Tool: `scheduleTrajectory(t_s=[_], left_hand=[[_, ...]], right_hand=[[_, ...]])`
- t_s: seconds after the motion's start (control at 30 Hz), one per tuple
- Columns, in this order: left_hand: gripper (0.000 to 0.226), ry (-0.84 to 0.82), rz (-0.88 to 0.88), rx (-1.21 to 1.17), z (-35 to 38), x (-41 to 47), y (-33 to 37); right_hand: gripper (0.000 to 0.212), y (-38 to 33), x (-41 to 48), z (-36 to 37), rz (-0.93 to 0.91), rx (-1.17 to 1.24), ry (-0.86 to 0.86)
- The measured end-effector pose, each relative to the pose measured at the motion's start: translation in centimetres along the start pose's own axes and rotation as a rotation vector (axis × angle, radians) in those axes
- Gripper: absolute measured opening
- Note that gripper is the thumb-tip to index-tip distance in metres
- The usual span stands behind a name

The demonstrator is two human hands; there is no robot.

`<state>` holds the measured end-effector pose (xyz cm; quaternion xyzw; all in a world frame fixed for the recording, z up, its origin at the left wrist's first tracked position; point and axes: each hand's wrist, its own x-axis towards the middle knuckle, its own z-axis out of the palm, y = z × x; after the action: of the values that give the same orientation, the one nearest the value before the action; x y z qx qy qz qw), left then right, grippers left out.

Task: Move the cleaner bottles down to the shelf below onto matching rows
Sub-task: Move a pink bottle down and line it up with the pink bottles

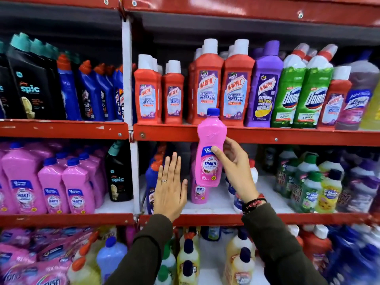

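A person facing red metal store shelving holds a pink Shakti cleaner bottle [209, 153] with a blue cap in the right hand [234, 167], thumb across the label and fingers wrapped behind its right side. The bottle is upright in the air in front of the shelf edge [287, 137] that divides the upper shelf from the one below, its cap level with the bases of the red Harpic bathroom cleaner bottles [207, 85] and its base hanging above the lower shelf board [218, 202]. Directly behind and below it on that lower shelf stands another pink Shakti bottle [199, 194], partly hidden. The left hand [170, 188] is flat and empty, fingers together and pointing up, a ring on one finger, held in front of a blue bottle with an orange cap [153, 171] just left of the held bottle. Both arms wear dark olive sleeves; a red and black wristband [254, 202] circles the right wrist. To the left of the white upright post [131, 161], rows of pink Shakti bottles [53, 182] fill the lower shelf beside a black Spic bottle [119, 171]. On the upper shelf, a purple Harpic bottle [265, 87] and green Domex bottles [302, 89] stand to the right of the red ones.
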<state>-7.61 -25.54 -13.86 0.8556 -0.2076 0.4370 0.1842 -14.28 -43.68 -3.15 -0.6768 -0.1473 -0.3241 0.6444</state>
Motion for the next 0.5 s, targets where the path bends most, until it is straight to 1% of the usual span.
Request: scheduleTrajectory(t_s=[0.17,0.27,0.37,0.5], left_hand=[[0.071,-0.112,-0.017,-0.017,2.4,-3.3,0.5],[0.070,-0.202,-0.048,-0.044,3.7,-4.8,0.6],[0.068,-0.313,-0.047,-0.053,5.4,-5.9,0.8],[0.065,-0.405,-0.060,-0.055,7.2,-7.0,1.0]], right_hand=[[0.033,4.7,-2.5,-0.7,0.065,0.017,-0.028],[0.042,7.7,-3.6,-1.1,0.107,-0.013,-0.055],[0.045,10.6,-4.1,-1.2,0.159,-0.044,-0.098],[0.047,13.4,-3.8,-1.2,0.208,-0.043,-0.080]])
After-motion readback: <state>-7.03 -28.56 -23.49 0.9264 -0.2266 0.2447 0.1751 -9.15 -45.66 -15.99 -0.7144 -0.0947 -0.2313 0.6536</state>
